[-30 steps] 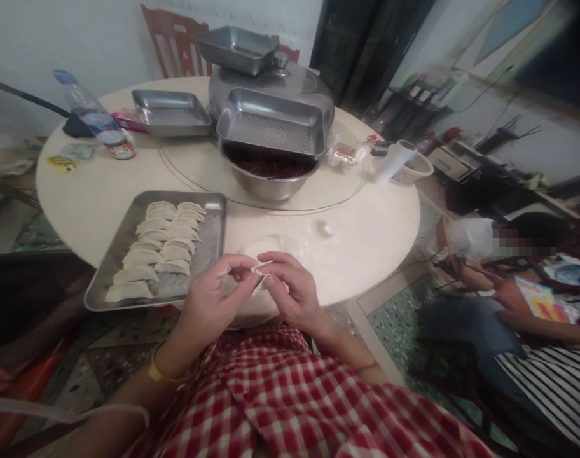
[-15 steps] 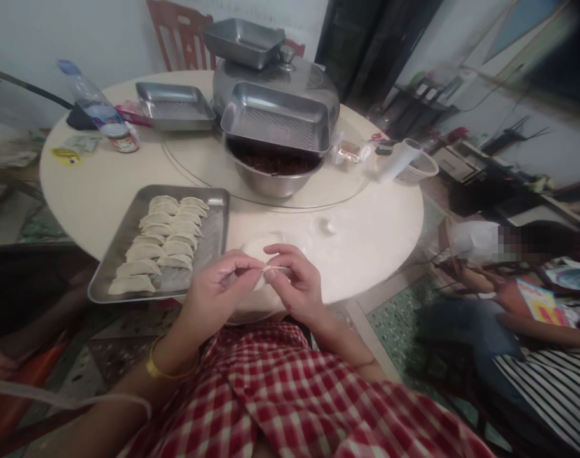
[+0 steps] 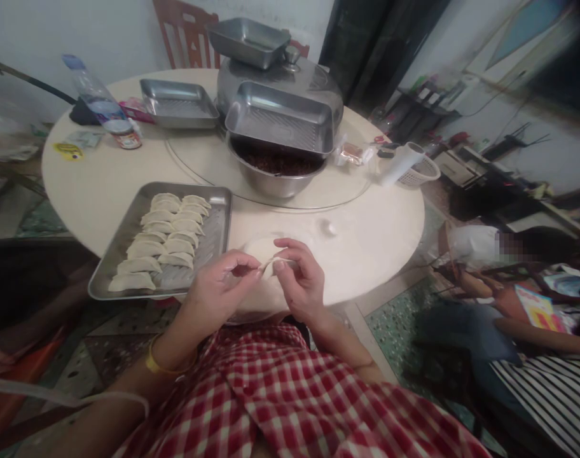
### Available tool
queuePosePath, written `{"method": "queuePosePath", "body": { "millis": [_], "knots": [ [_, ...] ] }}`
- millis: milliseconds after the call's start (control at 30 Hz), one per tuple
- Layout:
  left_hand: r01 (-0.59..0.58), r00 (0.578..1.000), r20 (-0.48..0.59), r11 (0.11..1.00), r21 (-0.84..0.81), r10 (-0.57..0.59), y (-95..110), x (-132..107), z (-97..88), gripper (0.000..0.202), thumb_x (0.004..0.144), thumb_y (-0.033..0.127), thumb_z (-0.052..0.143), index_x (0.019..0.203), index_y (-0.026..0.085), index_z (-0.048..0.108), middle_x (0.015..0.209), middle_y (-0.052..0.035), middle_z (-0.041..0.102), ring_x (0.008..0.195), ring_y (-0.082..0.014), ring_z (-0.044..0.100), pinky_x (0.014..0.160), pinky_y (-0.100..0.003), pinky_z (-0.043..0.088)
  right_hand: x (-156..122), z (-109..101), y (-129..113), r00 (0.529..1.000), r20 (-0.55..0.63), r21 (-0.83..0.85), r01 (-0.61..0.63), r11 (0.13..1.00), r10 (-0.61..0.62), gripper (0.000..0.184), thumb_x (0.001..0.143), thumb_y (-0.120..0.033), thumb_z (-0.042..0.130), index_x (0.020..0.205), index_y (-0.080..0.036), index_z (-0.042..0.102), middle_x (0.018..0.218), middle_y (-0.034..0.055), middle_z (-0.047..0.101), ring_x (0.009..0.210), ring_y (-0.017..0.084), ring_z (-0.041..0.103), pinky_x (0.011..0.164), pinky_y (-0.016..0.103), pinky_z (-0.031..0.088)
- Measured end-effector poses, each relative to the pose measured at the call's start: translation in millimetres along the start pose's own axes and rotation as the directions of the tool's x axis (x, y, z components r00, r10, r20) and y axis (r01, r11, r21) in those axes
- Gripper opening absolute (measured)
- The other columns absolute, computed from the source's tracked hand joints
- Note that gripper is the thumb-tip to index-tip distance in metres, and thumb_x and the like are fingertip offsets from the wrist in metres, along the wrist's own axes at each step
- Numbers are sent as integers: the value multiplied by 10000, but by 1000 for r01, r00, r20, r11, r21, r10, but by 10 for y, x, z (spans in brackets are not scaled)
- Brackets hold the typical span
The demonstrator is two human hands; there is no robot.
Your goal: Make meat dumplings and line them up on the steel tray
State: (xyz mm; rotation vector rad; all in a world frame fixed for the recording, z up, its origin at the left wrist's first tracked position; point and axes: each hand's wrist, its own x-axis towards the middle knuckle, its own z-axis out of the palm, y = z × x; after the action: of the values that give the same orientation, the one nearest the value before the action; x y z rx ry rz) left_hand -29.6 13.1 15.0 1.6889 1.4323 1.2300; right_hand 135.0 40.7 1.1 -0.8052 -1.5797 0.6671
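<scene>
Now left hand [image 3: 222, 285] and right hand [image 3: 301, 280] sit slightly farther apart, baring more folded edge; both pinch dough [image 3: 269, 271] over table [image 3: 366, 248] near six o'clock, dumpling tray [image 3: 215, 254] toward ten.

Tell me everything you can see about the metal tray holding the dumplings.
The tray looks like grey metal, rectangular, round-cornered, with a raised rim and ridged base. It lies on the table, its near left corner jutting past the edge. Pale dumplings rest inside in two columns. The left hand hides its near right corner; contact is unclear.
</scene>
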Motion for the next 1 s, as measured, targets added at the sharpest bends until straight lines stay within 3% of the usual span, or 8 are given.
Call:
{"method": "queuePosePath", "body": {
  "millis": [167,300,500,600,767,900,1000],
  "knots": [
    [-28,999,-15,998,54,29,40,16,1,117,823,310,603,813,231,689,775,1,705,704,-157,634,699,-286,528,-18,31,29,999,36,0,-34,999,34,149,914,-308,563,979,-242,680,1096,86,671,1022,202,657,778,352,573],
    [51,999,0,996,69,-51,-21,13,-39,133,833,310,594,848,219,690,762,6,698,689,-150,628,654,-263,513,-12,30,32,1000,8,-41,-12,999,13,143,914,-302,568,930,-225,687,1067,90,679,1037,205,656,764,343,579],
    [12,999,-37,1000,-5,-13,-62,-17,-77,97,845,283,604,889,218,662,862,-6,691,781,-147,639,745,-270,512,-12,10,44,1000,-2,-26,-3,1000,2,117,919,-262,576,958,-238,683,1090,74,666,1055,186,646,802,326,573],
    [76,997,12,987,-141,-75,-1,19,-23,100,792,284,637,861,213,626,795,1,664,717,-142,628,669,-266,511,-21,14,61,1000,-1,-33,22,999,-22,127,922,-256,563,968,-239,680,1083,75,664,1067,194,641,821,344,573],
    [361,932,150,803,-474,-330,75,111,65,224,674,308,705,815,210,562,587,58,551,516,-96,520,524,-232,435,-28,29,100,999,11,-80,49,996,-48,147,916,-280,550,970,-238,680,1099,97,652,1037,217,647,788,372,580],
    [485,870,256,642,-593,-421,81,139,67,273,643,279,710,855,211,550,548,72,519,507,-92,496,505,-221,395,-31,22,119,996,1,-94,85,992,-86,140,915,-250,549,967,-235,679,1107,95,648,1009,199,653,766,350,583],
    [464,882,224,688,-558,-414,63,121,76,228,673,303,663,850,214,549,551,63,516,517,-110,515,502,-239,405,-13,15,133,999,-12,-69,30,997,-31,138,921,-276,547,948,-233,676,1083,87,654,1047,203,643,806,362,582]
  ]
}}
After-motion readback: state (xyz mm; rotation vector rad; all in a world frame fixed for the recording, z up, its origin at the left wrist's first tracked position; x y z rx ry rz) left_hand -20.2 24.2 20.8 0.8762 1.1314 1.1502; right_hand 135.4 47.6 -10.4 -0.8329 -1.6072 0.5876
